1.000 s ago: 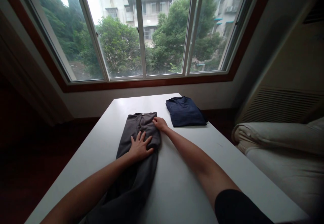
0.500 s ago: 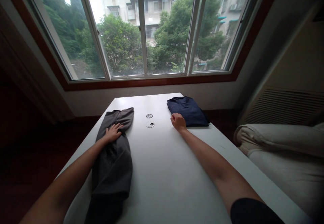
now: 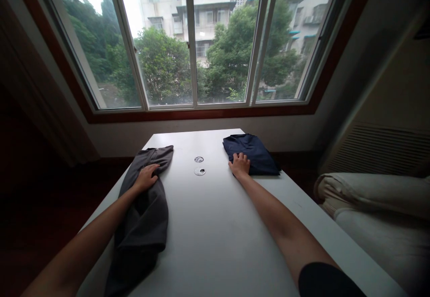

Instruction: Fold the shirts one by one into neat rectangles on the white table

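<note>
Past a dark sleeve (image 3: 325,281) at lower right, a long, rumpled charcoal-grey cloth garment (image 3: 148,227) stretched along the left side of a smooth white table (image 3: 215,243), a person's left hand (image 3: 146,178) resting unclenched on its farther part, fingers extended; past two small round inserts (image 3: 197,171) set in the tabletop, the right hand (image 3: 239,165) bent its fingers over the near left edge of a flat, folded navy-blue cloth garment (image 3: 258,156) at the far right, whether pinching it impossible to tell. Both pieces looked light, soft and unbreakable, the grey one apt to sag unless taken by both side edges, the navy one apt to unfold unless held at its edge through all layers; beyond stood a wide, brown-framed window (image 3: 201,115), leafy green trees (image 3: 231,53) outside
</note>
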`<state>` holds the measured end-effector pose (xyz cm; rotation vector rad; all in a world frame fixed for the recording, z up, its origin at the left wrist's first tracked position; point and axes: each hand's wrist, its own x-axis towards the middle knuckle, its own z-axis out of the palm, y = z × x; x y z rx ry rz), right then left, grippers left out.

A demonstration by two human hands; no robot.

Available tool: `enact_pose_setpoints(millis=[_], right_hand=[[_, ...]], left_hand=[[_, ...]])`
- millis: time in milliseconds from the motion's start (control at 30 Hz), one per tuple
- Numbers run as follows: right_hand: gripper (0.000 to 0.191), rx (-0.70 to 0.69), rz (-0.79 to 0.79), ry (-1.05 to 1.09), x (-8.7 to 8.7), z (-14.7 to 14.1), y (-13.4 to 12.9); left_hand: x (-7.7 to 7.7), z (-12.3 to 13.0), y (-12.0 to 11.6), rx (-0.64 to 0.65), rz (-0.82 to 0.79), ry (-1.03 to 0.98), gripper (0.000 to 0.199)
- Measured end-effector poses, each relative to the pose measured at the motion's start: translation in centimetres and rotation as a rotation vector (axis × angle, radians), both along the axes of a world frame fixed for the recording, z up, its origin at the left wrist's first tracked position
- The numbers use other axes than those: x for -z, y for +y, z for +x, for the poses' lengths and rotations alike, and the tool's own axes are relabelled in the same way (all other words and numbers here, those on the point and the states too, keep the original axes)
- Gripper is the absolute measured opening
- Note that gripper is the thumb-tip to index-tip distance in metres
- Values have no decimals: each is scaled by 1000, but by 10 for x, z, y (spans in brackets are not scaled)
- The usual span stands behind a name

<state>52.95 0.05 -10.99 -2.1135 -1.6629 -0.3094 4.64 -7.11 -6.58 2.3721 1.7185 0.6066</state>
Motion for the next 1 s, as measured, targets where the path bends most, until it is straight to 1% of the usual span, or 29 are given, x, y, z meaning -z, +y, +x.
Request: enact_pose_setpoints(millis=[67,167,200,233,267,333,400,467,500,567,600,633,700,733,800,833,867,900,933,1000], right_hand=[[28,-6,6,-2,0,0,-1],[24,11,-8,83,-6,2,0],[24,21,-13,133,-10,3,0],[25,29,-11,188,-15,2,1],[25,31,2,244,-21,2,2],[25,12,48,355,-34,-1,2],[24,-45,107,470,-47,-5,0],[21,-187,159,584,-58,-11,-8],[19,-295,175,630,-64,-14,-14],[18,-573,154,688,-73,-23,-35],[19,-724,104,705,-78,-29,-48],[20,-880,22,722,-83,-35,-64],[23,-1159,-219,771,-95,-51,-98],[23,-1290,-373,786,-102,-59,-115],[24,-1552,-757,702,-112,-78,-143],[25,-1652,-922,627,-116,-87,-153],[26,-1702,-1012,561,-118,-95,-160],[27,-1722,-1043,509,-119,-101,-162],[28,-1705,-1003,483,-118,-106,-160],[28,-1586,-803,498,-112,-109,-145]], left_hand=[[-3,15,-25,121,-87,-89,54],[-17,33,-72,399,-386,-174,44],[-24,35,-88,463,-485,-162,43],[-31,35,-101,499,-580,-141,42],[-38,33,-112,515,-674,-112,41],[-48,22,-125,485,-828,-30,42],[-50,4,-129,403,-922,62,43],[-44,-16,-127,307,-948,141,45],[-41,-26,-125,264,-948,172,46],[-36,-42,-120,186,-911,220,50],[-36,-47,-118,147,-874,248,50],[-36,-50,-115,112,-825,280,49],[-41,-50,-111,84,-700,335,46],[-43,-47,-108,94,-628,346,44],[-48,-33,-104,140,-478,321,43],[-48,-24,-103,161,-399,292,44],[-46,-13,-104,174,-323,265,47],[-43,-2,-105,183,-261,244,51],[-39,11,-108,201,-222,230,56],[-27,36,-120,268,-203,215,66]])
